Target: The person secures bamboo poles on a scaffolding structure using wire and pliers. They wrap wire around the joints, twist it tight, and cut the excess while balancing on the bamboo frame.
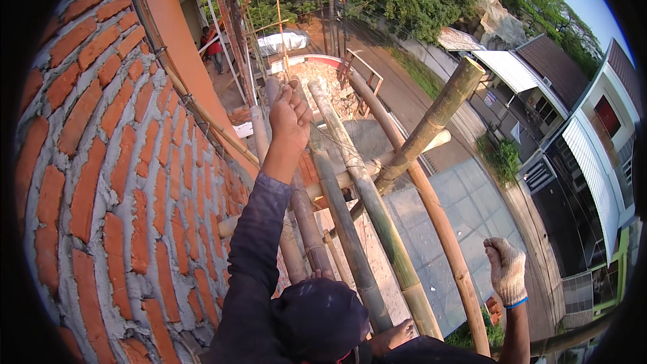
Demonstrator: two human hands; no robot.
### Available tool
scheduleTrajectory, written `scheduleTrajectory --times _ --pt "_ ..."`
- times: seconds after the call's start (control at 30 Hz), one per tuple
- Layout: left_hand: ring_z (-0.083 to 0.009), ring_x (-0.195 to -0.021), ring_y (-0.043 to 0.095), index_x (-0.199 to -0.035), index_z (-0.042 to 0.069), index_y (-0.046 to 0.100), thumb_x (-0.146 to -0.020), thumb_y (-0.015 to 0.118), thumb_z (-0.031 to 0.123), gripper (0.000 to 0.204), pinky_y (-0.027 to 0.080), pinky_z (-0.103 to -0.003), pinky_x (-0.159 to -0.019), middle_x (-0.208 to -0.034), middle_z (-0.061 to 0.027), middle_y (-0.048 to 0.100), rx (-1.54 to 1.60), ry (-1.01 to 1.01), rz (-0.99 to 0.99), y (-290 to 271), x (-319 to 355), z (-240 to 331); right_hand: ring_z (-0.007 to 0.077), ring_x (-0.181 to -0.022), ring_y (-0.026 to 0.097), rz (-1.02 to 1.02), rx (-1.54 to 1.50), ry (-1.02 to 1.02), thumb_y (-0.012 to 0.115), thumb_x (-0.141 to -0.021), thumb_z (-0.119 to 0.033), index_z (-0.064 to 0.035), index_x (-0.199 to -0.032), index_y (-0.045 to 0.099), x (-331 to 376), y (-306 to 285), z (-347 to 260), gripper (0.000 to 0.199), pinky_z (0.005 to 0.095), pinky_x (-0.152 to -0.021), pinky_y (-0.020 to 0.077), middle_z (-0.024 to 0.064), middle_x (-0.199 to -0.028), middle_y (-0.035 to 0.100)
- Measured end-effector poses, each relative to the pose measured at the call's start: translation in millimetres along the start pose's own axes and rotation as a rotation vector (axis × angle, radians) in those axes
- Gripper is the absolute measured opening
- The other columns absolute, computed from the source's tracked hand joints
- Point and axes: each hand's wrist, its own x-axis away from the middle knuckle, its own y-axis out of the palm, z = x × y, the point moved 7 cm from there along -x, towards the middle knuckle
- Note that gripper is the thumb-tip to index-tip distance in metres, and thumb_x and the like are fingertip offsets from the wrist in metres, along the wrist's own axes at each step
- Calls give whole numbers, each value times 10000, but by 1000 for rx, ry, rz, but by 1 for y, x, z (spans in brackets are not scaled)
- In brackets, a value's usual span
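My left hand (290, 118) is bare and raised on a dark long sleeve, just in front of the tops of the bamboo scaffold poles (350, 229). Its fingers are closed, pinching what looks like a thin line (337, 145) that runs off to the right. My right hand (507, 271) wears a white knit glove with a blue cuff. It is closed in a fist beside a slanting bamboo pole (445, 236) without touching it. Nothing shows in that fist.
A curved red brick wall (114, 182) with grey mortar fills the left. A dark rounded cap or hood (323, 317) sits at the lower edge. Far below lie a paved yard (465, 209), a road, roofs and trees. A person in red (214, 47) stands on the ground.
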Motion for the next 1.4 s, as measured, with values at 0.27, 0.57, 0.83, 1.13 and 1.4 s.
scheduleTrajectory --times 0.27,0.57,0.83,1.13,1.4 --pt "-56 -476 241 -1112 68 575 -1114 415 252 244 204 -249 -414 -657 66 304 -22 3 105 -48 -18 9 313 -689 652 -119 50 71 675 -844 -82 -54 -909 718 0 -7 3 83 388 -822 503 86 -701 679" --pt "-70 -459 220 -1091 84 581 -1114 412 256 242 188 -258 -410 -626 63 274 -21 107 227 -88 -41 43 345 -962 676 -44 82 73 674 -778 41 -33 -1009 704 12 -4 13 245 409 -816 547 145 -918 704" --pt "-56 -460 173 -1083 70 528 -1106 368 172 191 144 -246 -384 -613 66 237 -91 188 321 -140 -57 72 340 -810 678 106 451 167 676 -863 -110 -77 -946 719 14 -56 80 99 427 -767 522 129 -808 693" --pt "-54 -452 157 -1124 73 553 -1109 375 194 216 130 -248 -372 -618 68 239 -38 61 206 -141 -73 11 320 -1173 600 -148 552 345 623 -856 -50 -139 -1170 721 73 -66 154 341 439 -1071 407 117 -1160 705" --pt "-56 -478 184 -1136 48 566 -1107 430 216 218 161 -245 -415 -651 60 250 -20 18 35 -26 -8 -19 372 -1307 553 13 414 272 653 -845 -98 -54 -1392 577 11 -98 70 555 472 -1071 453 208 -1374 599"
